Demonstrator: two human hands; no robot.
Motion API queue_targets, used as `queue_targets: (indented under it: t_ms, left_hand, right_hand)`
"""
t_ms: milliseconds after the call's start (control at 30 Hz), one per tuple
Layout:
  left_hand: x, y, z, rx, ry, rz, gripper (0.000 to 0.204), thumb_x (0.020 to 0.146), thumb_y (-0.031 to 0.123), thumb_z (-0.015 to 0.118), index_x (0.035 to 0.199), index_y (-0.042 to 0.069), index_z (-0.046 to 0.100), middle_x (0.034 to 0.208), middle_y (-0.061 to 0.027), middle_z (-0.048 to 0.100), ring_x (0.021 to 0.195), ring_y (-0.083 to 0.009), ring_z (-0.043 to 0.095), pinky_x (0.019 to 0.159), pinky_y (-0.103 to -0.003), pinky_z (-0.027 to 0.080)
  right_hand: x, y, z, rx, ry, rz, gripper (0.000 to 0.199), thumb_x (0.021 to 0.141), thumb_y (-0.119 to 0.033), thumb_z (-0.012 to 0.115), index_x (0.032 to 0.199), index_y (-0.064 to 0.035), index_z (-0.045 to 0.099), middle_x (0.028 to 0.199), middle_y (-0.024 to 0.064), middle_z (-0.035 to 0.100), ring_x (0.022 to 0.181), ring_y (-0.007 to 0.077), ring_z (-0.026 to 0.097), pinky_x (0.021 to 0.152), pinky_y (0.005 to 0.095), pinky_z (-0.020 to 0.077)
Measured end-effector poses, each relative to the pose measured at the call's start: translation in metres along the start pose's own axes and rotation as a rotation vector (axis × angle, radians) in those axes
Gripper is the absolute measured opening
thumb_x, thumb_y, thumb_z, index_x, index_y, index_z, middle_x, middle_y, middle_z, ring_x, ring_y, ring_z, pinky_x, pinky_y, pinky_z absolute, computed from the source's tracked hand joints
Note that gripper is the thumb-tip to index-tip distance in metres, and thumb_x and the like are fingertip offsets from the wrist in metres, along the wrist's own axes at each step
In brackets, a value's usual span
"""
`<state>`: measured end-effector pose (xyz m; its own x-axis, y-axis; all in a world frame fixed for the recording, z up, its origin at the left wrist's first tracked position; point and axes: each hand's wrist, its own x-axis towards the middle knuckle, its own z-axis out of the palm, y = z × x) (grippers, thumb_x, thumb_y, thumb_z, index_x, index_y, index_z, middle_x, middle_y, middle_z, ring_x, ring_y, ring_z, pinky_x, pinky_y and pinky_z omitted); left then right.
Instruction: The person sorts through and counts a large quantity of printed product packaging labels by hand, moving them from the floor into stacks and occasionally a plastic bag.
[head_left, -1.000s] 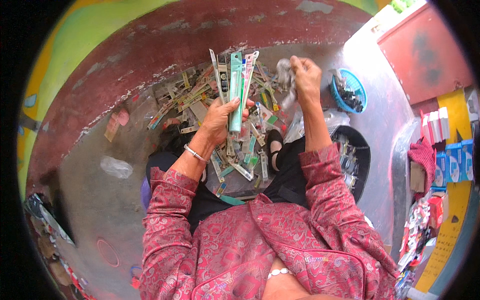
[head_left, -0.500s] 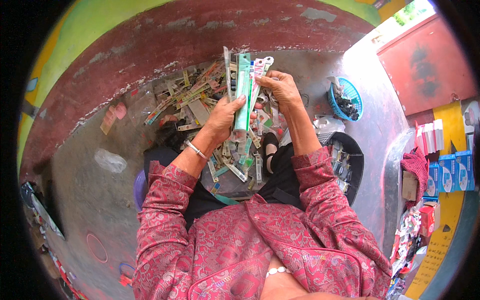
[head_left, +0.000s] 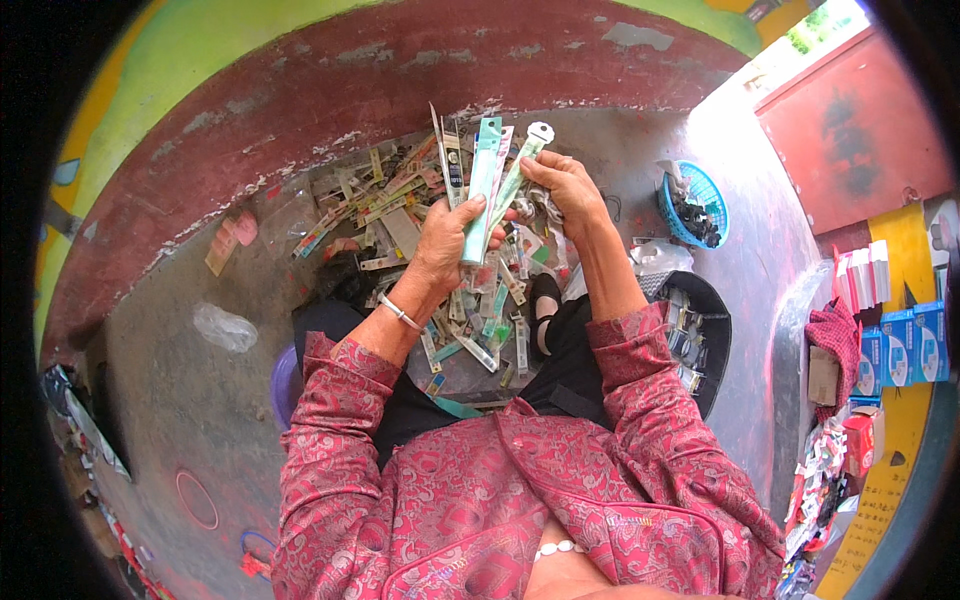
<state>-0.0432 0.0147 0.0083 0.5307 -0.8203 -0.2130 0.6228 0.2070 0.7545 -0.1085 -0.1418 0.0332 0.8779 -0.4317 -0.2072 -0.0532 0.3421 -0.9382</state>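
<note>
Fanned out in my left hand (head_left: 438, 238) are several long, narrow flat packets; the thumb presses on a mint-green packet (head_left: 484, 190) with a hole at its top. Left of it in the fan stands a clear packet (head_left: 453, 165) with a dark label. My right hand (head_left: 572, 192) pinches a pale green-and-white packet (head_left: 513, 180) with a scalloped head, tilted to the right away from the others. Its lower end still meets the fan by my left fingers. Beneath both hands lies a loose pile of similar packets (head_left: 410, 190), spread over the floor between my feet.
A blue basket (head_left: 722, 205) with dark items stands at the right, beyond a black round tub (head_left: 712, 345) holding packets. Part of a purple basin (head_left: 286, 385) shows left of my leg. A crumpled plastic bag (head_left: 224, 327) lies on the floor. Blue boxes (head_left: 898, 345) stand far right.
My right hand has drawn the green-and-white packet apart from the fan, tilting it to the right. The mint-green packet and the rest of the fan have tipped slightly in my left hand.
</note>
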Motion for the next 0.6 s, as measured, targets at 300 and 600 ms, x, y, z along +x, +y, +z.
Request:
queue_targets:
  t_ms: [300, 600]
  left_hand:
    - [0.003, -0.007, -0.004, 0.114, -0.052, 0.067, 0.028, 0.091, 0.020, 0.041, 0.100, -0.005, 0.051, 0.079, -0.0122, 0.061, 0.052, -0.0085, 0.051, 0.046, -0.020, 0.044]
    - [0.003, -0.014, -0.001, 0.290, 0.071, 0.092, 0.022, 0.090, 0.018, 0.042, 0.098, -0.001, 0.050, 0.073, -0.0077, 0.060, 0.053, -0.0072, 0.051, 0.042, -0.019, 0.041]
  right_hand:
    - [0.001, 0.003, -0.006, -0.166, -0.006, -0.077, 0.021, 0.084, -0.020, 0.056, 0.082, -0.0007, 0.062, 0.075, 0.0029, 0.061, 0.068, 0.0075, 0.052, 0.063, 0.0235, 0.0422]
    - [-0.025, -0.006, 0.037, -0.827, 0.268, -0.958, 0.012, 0.078, -0.012, 0.059, 0.075, -0.0015, 0.057, 0.072, 0.0084, 0.056, 0.066, 0.0201, 0.053, 0.064, 0.0326, 0.0434]
